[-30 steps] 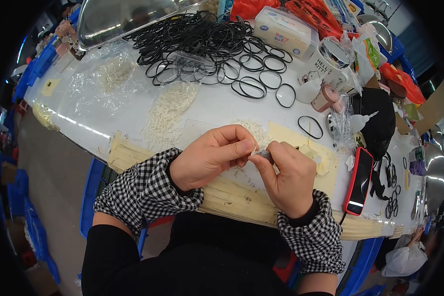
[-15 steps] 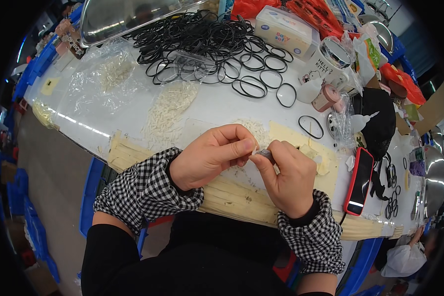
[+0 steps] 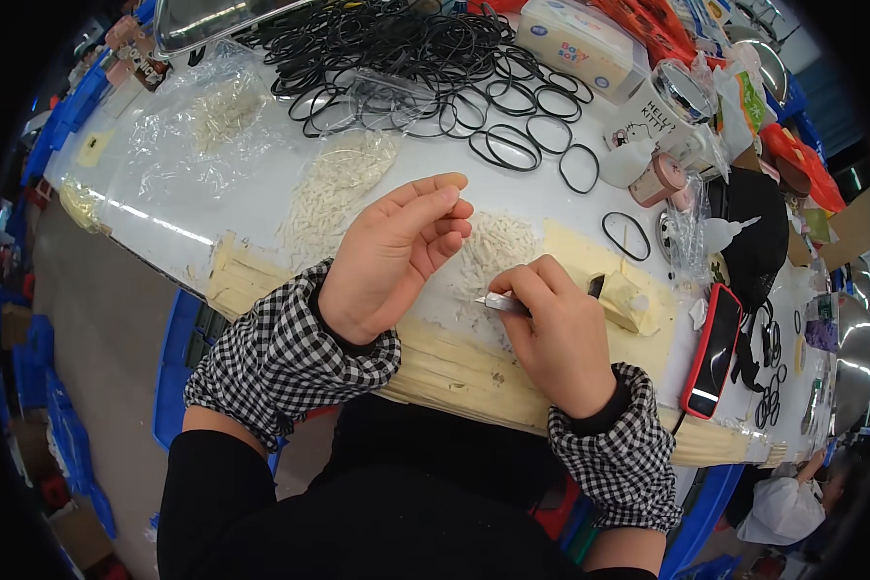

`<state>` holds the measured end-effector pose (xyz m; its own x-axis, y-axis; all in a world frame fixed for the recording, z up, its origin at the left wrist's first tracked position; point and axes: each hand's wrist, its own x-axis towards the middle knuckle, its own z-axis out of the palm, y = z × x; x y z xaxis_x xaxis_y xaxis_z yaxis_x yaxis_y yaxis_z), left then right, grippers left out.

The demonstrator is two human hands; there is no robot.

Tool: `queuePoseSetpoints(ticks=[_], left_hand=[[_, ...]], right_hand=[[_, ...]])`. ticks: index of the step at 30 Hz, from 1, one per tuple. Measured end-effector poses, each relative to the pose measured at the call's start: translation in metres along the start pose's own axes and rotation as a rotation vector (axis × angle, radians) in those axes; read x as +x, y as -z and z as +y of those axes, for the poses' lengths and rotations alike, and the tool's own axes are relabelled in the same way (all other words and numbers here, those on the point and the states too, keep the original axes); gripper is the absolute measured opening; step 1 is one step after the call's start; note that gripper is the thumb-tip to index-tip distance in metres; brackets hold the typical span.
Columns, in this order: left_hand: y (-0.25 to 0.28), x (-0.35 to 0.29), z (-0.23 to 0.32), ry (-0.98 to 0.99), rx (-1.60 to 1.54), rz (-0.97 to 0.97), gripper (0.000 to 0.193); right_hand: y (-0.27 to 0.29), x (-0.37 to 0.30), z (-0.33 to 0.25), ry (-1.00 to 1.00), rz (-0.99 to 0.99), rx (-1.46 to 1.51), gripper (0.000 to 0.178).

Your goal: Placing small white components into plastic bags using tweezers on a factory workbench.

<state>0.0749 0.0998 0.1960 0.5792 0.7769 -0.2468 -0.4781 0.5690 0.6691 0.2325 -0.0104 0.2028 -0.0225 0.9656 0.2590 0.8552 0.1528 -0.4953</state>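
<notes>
The two hands were tip to tip a moment ago; now they have come apart. I think that means their close work at one spot has stopped.

Near the taped front edge of the bench [image 3: 437, 162], the right hand [image 3: 563, 338] pinches one small metal tool [image 3: 499, 304], its tip out to the left. The left hand [image 3: 382, 256] is higher up, fingers curled and thumb close to them; I can't tell if it has a tiny thing in it.

Just past the tool is one small pile of white bits [image 3: 500, 242]. One bigger white pile [image 3: 324, 208] lies to the left; there are too many bits to count. Toward the right edge are one yellow lump [image 3: 630, 305] and one red-edged phone [image 3: 712, 353]. Farther back, one black loop [image 3: 604, 228] lies alone. Near the far edge are one black heap [image 3: 377, 48] of loops, too tangled to count, and one pale box [image 3: 582, 46].
</notes>
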Motion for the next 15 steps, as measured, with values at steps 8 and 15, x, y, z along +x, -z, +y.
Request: queuePoseSetpoints(ticks=[8, 15], left_hand=[[-0.001, 0.003, -0.001, 0.045, -0.035, 0.005, 0.019], [-0.002, -0.001, -0.008, 0.181, 0.33, -0.289, 0.016]], right_hand=[[-0.005, 0.002, 0.001, -0.047, -0.031, -0.06, 0.021], [0.005, 0.006, -0.002, -0.083, 0.169, 0.29, 0.015]])
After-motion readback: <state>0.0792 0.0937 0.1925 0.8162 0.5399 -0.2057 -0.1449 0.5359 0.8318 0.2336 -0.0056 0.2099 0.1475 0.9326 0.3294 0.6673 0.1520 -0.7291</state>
